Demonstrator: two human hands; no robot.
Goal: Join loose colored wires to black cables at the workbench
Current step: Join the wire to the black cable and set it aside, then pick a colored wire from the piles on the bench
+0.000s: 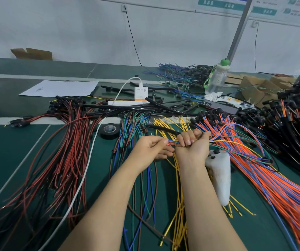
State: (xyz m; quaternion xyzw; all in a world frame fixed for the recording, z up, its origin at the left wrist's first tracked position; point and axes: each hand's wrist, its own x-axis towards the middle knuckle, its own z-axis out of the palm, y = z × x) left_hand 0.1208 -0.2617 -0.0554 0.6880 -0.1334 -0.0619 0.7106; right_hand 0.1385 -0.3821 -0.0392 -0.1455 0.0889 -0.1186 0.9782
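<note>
My left hand (152, 148) pinches the ends of a small bundle of colored wires (172, 142), blue, orange and green, between thumb and fingers. My right hand (192, 144) is closed in a fist around the same bundle just to the right; the wires trail out past it toward the orange and blue pile (272, 178). A black cable (163, 128) lies just behind my hands. Loose yellow wires (179, 196) run under my forearms. Red and black wires (58, 160) spread at the left. How the bundle ends inside my fist is hidden.
A roll of black tape (110, 130) sits behind my left hand. A white handheld controller (219, 176) lies by my right wrist. Behind are a white power strip with charger (140, 96), a phone (218, 105), a water bottle (217, 77), cardboard boxes (257, 87) and black cable heaps (299, 115).
</note>
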